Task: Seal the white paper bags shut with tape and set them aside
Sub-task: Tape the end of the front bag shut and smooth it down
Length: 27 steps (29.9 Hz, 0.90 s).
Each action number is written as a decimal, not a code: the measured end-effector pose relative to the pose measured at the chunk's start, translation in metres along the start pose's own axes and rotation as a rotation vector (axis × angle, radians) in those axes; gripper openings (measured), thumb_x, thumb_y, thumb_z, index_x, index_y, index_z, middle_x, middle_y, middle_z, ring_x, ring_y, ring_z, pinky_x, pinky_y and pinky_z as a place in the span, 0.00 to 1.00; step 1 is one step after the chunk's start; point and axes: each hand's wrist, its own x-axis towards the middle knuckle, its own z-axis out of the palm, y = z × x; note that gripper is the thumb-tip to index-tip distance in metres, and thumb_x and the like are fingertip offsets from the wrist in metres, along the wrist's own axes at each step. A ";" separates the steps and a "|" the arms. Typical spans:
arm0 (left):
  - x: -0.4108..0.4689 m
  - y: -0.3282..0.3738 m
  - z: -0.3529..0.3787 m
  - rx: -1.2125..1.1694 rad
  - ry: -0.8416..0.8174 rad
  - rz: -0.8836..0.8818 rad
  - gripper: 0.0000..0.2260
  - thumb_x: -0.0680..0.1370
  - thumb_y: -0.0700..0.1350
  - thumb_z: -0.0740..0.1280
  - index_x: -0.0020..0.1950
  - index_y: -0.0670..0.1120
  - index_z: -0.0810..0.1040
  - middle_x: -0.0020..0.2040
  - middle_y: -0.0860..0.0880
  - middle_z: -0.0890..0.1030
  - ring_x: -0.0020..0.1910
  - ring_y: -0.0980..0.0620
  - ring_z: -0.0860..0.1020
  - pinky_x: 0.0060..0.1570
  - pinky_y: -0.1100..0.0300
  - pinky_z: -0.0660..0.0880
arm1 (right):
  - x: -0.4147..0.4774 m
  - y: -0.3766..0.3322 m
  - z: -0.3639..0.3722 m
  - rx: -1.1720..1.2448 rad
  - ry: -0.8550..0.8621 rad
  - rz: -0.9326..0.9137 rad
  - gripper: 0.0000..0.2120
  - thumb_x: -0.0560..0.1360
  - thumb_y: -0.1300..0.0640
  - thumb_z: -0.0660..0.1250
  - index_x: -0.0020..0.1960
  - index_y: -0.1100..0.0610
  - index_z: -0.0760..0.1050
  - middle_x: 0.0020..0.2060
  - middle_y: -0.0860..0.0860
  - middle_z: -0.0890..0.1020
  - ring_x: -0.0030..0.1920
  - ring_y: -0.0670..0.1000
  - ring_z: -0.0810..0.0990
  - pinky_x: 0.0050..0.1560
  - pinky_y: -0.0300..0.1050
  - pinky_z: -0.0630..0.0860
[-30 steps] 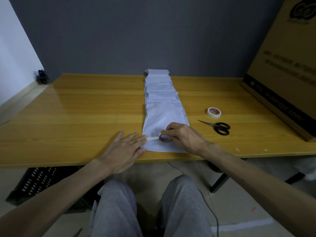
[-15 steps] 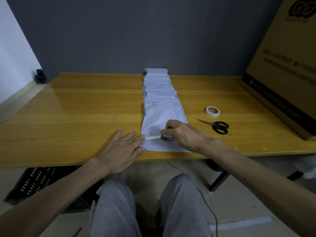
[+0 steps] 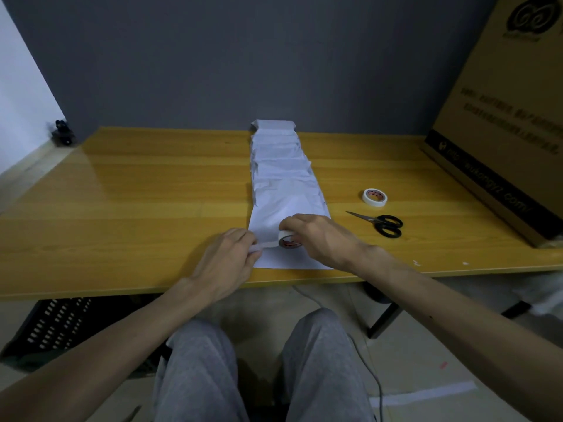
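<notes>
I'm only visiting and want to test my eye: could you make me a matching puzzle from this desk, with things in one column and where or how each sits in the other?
Things:
1. near roll
2. tape end
3. far roll
4. scissors

States:
a. closed, black handles to the right
b. pinched by the left hand
c. gripped by the right hand over a bag
d. flat on the table, untouched, right of the bag

Pairs: 1-c, 2-b, 3-d, 4-a
</notes>
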 end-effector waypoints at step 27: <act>-0.003 -0.003 0.010 0.114 -0.225 0.144 0.34 0.76 0.58 0.34 0.77 0.47 0.59 0.77 0.52 0.59 0.77 0.56 0.53 0.72 0.61 0.46 | 0.001 0.002 0.004 0.145 0.033 0.058 0.15 0.79 0.61 0.61 0.65 0.54 0.74 0.56 0.52 0.79 0.56 0.55 0.77 0.51 0.55 0.76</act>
